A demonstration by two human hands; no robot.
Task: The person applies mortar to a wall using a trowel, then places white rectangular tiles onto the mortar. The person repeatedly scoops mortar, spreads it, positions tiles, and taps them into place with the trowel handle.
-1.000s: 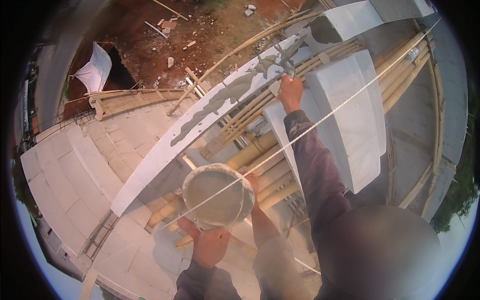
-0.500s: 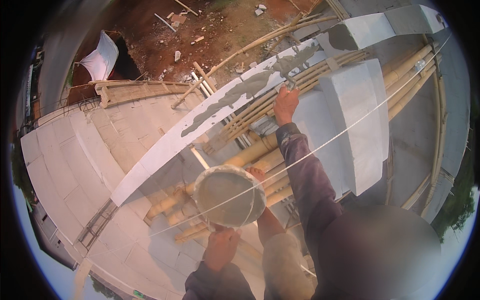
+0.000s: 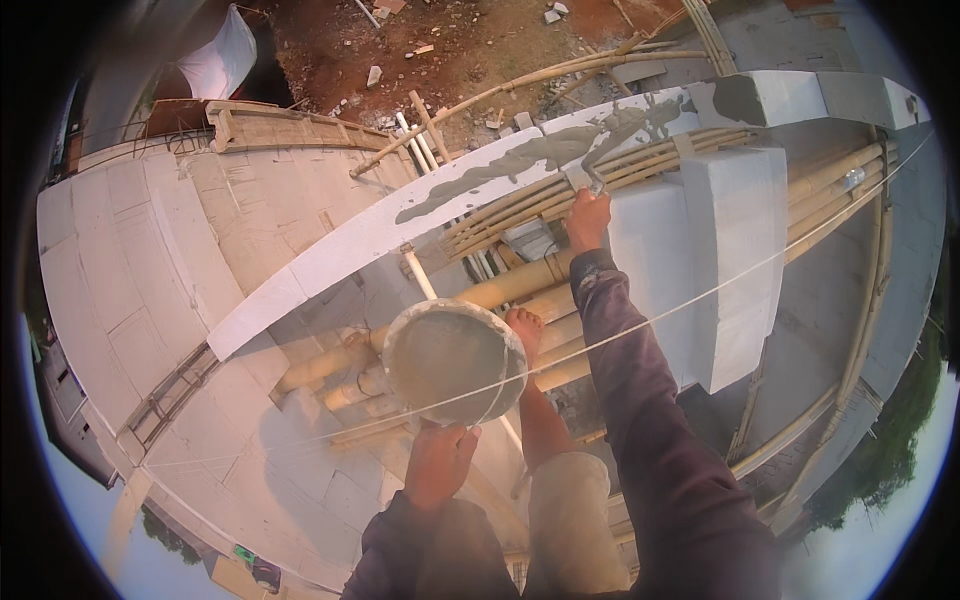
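At the bottom centre of the frame we see the left hand (image 3: 438,462), its fingers closed around the near rim of a round bucket (image 3: 455,362) that holds grey mortar; the bucket sits just above the hand, near the middle of the picture. Right of the bucket, a bare foot (image 3: 524,330) rests on the bamboo poles (image 3: 520,290) of a scaffold, with the light trouser leg below it running down to the lower edge. A thin taut string (image 3: 700,298) crosses the picture from the lower left up to the right rim, passing in front of the bucket and the dark sleeve. That sleeve leads up from the lower right to the right hand (image 3: 587,220), just above centre, which is closed around the handle of a trowel (image 3: 590,175); how tightly it grips we cannot tell. The trowel's blade lies on the top of a white block wall (image 3: 330,262) that runs from the centre left to the upper right, where wet grey mortar (image 3: 520,160) is spread along it. To the right of the hand stand stacked white blocks (image 3: 730,250). Farther off, in the upper part of the frame, lies red-brown ground (image 3: 470,45) strewn with rubble.
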